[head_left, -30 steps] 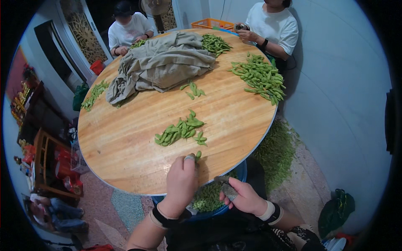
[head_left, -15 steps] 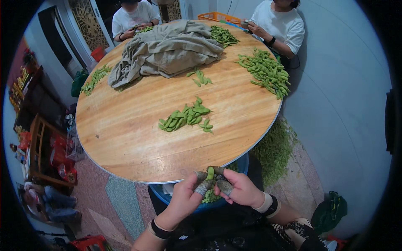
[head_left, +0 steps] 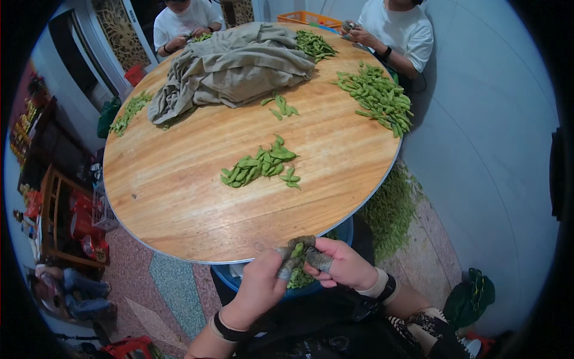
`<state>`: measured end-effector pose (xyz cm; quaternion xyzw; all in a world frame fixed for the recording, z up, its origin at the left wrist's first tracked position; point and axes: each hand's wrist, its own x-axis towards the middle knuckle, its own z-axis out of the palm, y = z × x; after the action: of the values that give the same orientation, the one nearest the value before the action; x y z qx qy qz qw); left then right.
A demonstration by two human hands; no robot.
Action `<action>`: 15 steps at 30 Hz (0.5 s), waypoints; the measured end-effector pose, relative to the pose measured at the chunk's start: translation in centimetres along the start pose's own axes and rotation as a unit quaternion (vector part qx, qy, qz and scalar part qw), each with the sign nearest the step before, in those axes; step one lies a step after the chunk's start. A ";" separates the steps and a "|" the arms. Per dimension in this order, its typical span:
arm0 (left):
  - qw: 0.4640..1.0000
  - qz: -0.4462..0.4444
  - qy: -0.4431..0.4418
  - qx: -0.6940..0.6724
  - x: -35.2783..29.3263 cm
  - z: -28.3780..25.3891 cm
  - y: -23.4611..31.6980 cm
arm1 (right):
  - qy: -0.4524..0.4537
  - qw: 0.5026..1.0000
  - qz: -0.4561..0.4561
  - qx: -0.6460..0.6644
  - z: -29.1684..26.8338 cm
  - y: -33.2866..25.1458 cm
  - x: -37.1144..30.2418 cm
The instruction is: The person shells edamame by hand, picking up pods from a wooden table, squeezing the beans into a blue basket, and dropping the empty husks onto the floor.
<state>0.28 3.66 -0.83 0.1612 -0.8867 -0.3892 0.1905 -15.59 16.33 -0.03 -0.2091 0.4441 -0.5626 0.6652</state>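
Note:
Over the table's near edge my two hands meet, with grey wrappings on several fingertips. My left hand (head_left: 260,276) pinches a green soybean pod (head_left: 298,248) between thumb and finger. On the pod's other side, my right hand (head_left: 345,266) has its wrapped fingertips closed against it; they partly hide the pod. Below both hands is a blue basin (head_left: 224,276) with green beans (head_left: 300,277) in it. Ahead on the round wooden table (head_left: 173,197) lies a small pile of pods (head_left: 260,166), with a few more pods (head_left: 280,106) farther off.
A grey-green cloth (head_left: 239,69) lies heaped on the far side of the table. Pod piles sit at the right edge (head_left: 379,99), far edge (head_left: 314,45) and left edge (head_left: 130,113). Two people in white shirts (head_left: 182,27) (head_left: 397,33) sit opposite. Green husks (head_left: 388,218) cover floor at right.
My hands have drawn closer around the pod, and less of it shows between the fingertips. The view has shifted slightly. The piles on the table look the same.

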 end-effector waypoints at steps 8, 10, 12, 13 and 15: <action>0.756 -0.278 -0.165 -0.570 0.0 -1.9 -0.2 | -0.095 0.979 0.059 0.170 0.0 -0.1 -0.7; 0.875 -0.207 -0.105 -0.425 -0.7 -0.5 -0.3 | -0.060 0.991 0.049 0.107 0.6 0.0 -0.5; 0.956 -0.125 -0.047 -0.261 -1.0 -0.1 -0.2 | -0.020 0.998 0.035 0.043 1.0 0.2 -0.3; 0.996 -0.055 -0.036 -0.059 -1.0 -0.1 -0.2 | -0.013 0.999 0.034 0.035 1.0 0.5 -0.3; 0.992 0.016 -0.018 0.124 -1.0 -0.3 0.3 | -0.008 0.999 0.033 0.027 0.8 0.8 -0.2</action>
<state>1.22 4.06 -0.65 0.1621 -0.9339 -0.2758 0.1597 -14.42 16.58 -0.14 -0.1810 0.4302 -0.5501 0.6925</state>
